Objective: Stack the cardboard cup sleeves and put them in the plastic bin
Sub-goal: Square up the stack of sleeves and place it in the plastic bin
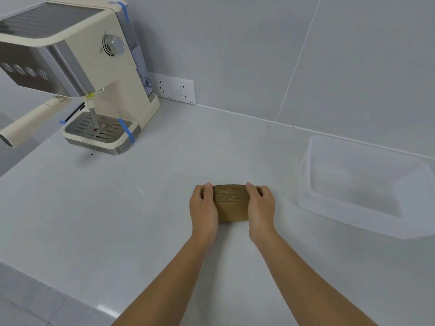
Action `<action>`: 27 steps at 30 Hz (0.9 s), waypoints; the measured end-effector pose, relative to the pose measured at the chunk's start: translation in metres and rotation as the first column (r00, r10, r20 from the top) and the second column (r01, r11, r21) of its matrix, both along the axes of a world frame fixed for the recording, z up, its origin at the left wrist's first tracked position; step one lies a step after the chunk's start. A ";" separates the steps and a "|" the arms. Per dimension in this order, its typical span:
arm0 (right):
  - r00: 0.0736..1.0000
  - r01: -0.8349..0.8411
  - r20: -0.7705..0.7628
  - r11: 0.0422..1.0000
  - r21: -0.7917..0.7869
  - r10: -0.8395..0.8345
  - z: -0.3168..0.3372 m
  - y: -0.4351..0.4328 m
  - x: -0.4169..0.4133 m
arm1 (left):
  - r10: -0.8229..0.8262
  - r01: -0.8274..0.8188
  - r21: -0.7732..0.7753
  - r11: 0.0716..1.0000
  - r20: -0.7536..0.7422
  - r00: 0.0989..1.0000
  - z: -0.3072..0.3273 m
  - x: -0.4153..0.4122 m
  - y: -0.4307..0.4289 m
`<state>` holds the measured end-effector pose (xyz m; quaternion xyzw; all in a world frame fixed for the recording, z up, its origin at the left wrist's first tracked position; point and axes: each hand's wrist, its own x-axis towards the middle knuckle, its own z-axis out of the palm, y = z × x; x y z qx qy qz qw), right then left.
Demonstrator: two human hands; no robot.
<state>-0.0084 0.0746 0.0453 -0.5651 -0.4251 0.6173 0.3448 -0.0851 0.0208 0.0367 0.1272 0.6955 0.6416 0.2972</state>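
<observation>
A stack of brown cardboard cup sleeves (231, 203) stands on edge on the white counter, near the middle. My left hand (203, 208) grips its left end and my right hand (260, 208) grips its right end, thumbs over the top edge. The sleeves' ends are hidden under my fingers. A translucent plastic bin (306, 175) sits on the counter to the right of the stack, apart from my hands, with nothing visible inside.
A cream espresso machine (94, 74) with blue tape strips stands at the back left, its handle (28, 123) jutting out toward the left. A wall socket plate (175, 89) is behind it. The counter's front edge (58, 295) runs along the lower left.
</observation>
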 end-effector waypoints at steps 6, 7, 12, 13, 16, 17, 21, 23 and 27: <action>0.996 -0.008 -0.087 0.977 0.212 0.027 0.017 -0.003 0.005 | 0.086 -0.075 0.162 0.984 -0.061 0.994 0.017 -0.003 -0.003; 0.995 -0.027 -0.090 0.971 0.238 0.050 0.014 -0.005 0.008 | 0.064 -0.053 0.164 0.985 -0.061 0.996 0.015 -0.003 -0.006; 0.986 -0.105 -0.118 0.985 0.134 0.121 -0.015 -0.018 0.017 | -0.051 0.050 0.084 0.995 0.010 0.999 -0.011 -0.003 -0.021; 0.988 -0.079 -0.120 0.990 0.121 0.093 -0.016 -0.017 0.016 | -0.062 0.061 0.067 0.996 0.007 0.998 -0.012 -0.004 -0.020; 0.995 0.002 -0.100 0.997 0.074 0.005 -0.012 -0.014 0.007 | -0.028 0.028 0.011 1.000 -0.002 1.000 -0.006 -0.002 -0.014; 0.997 0.016 -0.081 0.998 0.057 -0.012 -0.011 -0.012 0.004 | -0.001 0.001 -0.002 1.000 0.002 1.000 -0.004 -0.001 -0.011; 0.999 -0.042 0.016 0.990 -0.131 0.045 0.006 0.004 -0.002 | 0.108 -0.097 -0.117 0.988 0.092 0.990 0.009 0.000 0.000; 0.995 -0.098 0.008 0.980 -0.171 0.101 0.018 0.011 -0.001 | 0.105 -0.087 -0.127 0.988 0.147 0.983 0.017 -0.002 0.003; 0.994 -0.067 -0.079 0.996 0.057 0.072 0.023 0.006 0.009 | 0.045 -0.046 0.032 0.998 0.036 0.998 0.025 -0.004 0.000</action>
